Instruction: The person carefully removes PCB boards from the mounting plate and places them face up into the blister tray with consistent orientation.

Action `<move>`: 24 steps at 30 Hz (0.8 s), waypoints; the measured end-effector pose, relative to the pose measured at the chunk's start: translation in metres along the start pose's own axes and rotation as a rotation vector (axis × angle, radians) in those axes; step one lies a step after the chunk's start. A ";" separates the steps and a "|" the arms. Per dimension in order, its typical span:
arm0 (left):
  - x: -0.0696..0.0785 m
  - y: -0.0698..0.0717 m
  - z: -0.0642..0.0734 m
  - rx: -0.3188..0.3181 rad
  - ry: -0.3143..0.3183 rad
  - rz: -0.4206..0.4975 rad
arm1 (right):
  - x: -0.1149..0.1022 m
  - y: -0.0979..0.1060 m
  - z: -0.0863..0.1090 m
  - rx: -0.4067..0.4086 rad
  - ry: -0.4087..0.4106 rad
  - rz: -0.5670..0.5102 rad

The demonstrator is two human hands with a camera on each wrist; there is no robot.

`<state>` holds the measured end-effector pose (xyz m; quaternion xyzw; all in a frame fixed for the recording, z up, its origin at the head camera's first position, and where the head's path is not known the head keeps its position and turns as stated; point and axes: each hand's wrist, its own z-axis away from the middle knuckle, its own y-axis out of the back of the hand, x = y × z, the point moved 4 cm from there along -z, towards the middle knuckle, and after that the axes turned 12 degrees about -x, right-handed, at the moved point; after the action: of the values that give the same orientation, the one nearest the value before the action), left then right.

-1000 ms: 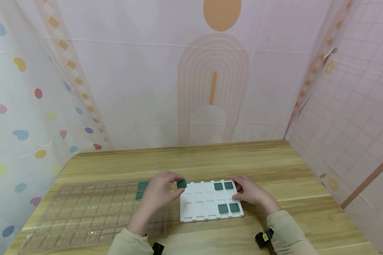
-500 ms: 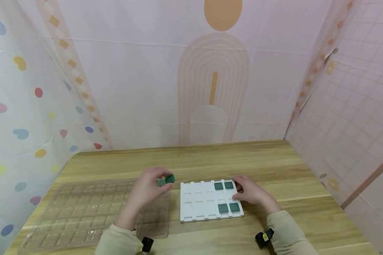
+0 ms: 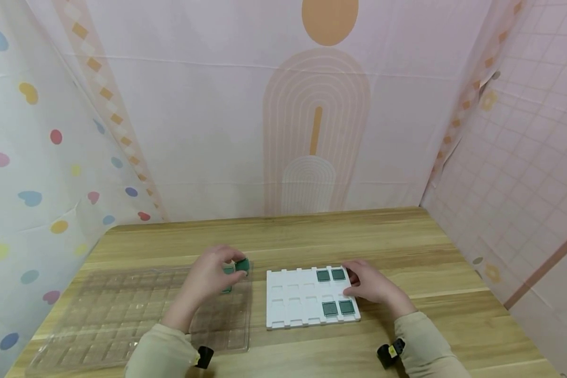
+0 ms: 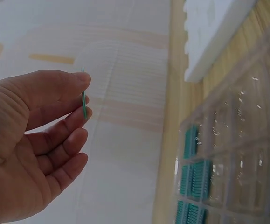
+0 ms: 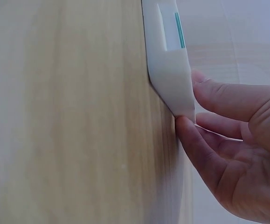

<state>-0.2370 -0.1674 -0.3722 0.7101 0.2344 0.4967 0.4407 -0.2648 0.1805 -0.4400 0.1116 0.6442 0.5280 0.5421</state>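
Note:
My left hand (image 3: 208,275) pinches a small green circuit board (image 3: 242,266) between thumb and fingertips, above the right end of a clear compartmented plastic tray (image 3: 118,315). Seen edge-on in the left wrist view, the board (image 4: 84,98) is a thin upright line. More green boards (image 4: 200,179) sit in that tray's compartments, partly hidden by the hand in the head view. My right hand (image 3: 369,283) holds the right edge of a white slotted tray (image 3: 283,310), with thumb on top and a finger at its lower edge. Several green boards (image 3: 329,308) lie in its two right columns.
Both trays rest on a wooden table (image 3: 307,241), a narrow strip of wood between them. Patterned cloth (image 3: 208,131) hangs behind the table and along both sides. Each wrist wears a black camera (image 3: 389,354).
My left hand has moved left with the green board, from the white tray's left edge back over the clear tray. My right hand and the white tray have stayed put.

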 end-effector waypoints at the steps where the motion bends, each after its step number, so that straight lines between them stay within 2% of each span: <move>1: -0.001 -0.001 -0.001 -0.008 -0.002 -0.005 | 0.000 0.000 0.000 0.000 0.000 0.003; 11: -0.015 -0.010 -0.008 -0.070 -0.034 -0.117 | 0.000 -0.001 -0.002 0.000 0.008 0.001; 18: -0.026 -0.020 -0.010 -0.122 -0.015 -0.154 | 0.001 -0.002 -0.002 0.002 -0.002 -0.007; 24: -0.030 -0.028 -0.011 -0.147 -0.018 -0.181 | 0.001 -0.002 -0.002 0.001 0.006 0.002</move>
<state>-0.2557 -0.1720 -0.4099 0.6560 0.2566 0.4644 0.5368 -0.2659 0.1793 -0.4420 0.1109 0.6460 0.5283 0.5397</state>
